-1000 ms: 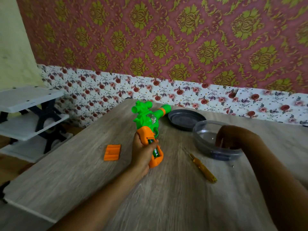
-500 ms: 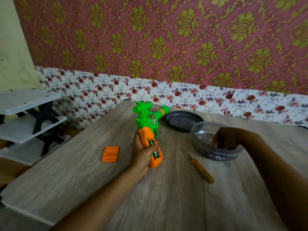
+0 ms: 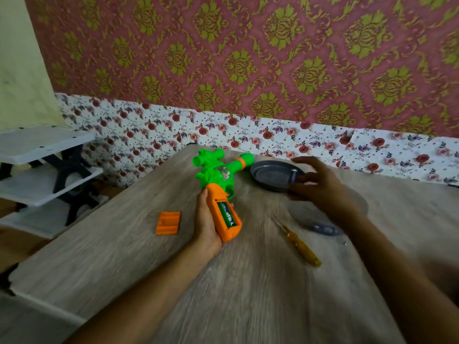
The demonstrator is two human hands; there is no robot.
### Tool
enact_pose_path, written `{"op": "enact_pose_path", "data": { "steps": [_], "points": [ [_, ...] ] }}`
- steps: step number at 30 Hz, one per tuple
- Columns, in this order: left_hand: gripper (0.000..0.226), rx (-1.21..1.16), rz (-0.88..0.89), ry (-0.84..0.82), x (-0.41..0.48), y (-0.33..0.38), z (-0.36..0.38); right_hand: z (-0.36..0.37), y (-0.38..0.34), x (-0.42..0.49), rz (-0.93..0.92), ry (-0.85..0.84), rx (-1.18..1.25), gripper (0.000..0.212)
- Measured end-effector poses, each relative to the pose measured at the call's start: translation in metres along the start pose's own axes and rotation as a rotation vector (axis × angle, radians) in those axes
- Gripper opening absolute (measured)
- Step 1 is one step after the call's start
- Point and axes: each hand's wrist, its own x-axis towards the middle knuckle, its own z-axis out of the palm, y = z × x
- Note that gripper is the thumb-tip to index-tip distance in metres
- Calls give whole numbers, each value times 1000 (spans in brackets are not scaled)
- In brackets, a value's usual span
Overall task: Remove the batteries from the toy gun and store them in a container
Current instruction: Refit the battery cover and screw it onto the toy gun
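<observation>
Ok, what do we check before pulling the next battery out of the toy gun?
1. Compartment open: ok. The orange cover lies on the table, off the toy gun.
2. Battery to take: ok. A green battery shows in the grip.
3. Gun held: ok. The left hand grips the orange handle.
4. Right hand free: cannot tell. It is blurred above the container.
5. Container open: ok. Its dark lid lies apart, behind it.
6. Screwdriver out of the way: ok. It lies on the table.
</observation>
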Motion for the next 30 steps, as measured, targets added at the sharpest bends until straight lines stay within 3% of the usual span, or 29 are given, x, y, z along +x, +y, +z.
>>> {"op": "enact_pose_path", "data": {
  "steps": [3,6,10,14,18,23,30],
  "points": [
    [43,-45,14,8,2,0,-1,49,0,-22,-30,-90,367,32],
    [48,-121,-16,-26,1,2,0,82,8,-30,5,-82,453,31],
    [55,-145,-117,-92,2,1,-1,98,17,-28,-140,-123,11,34],
    [51,-73,-91,-46,-1,3,0,101,10,-24,-206,-46,-220,19],
    [51,-85,-104,-5,-5,7,0,102,6,-25,-230,-94,-265,7],
    [49,-113,-121,6,-6,7,2,94,-6,-23,-301,-307,-418,25],
    [51,-104,-132,13,-8,8,1,107,-1,-15,-315,-250,-434,23]
  ]
}}
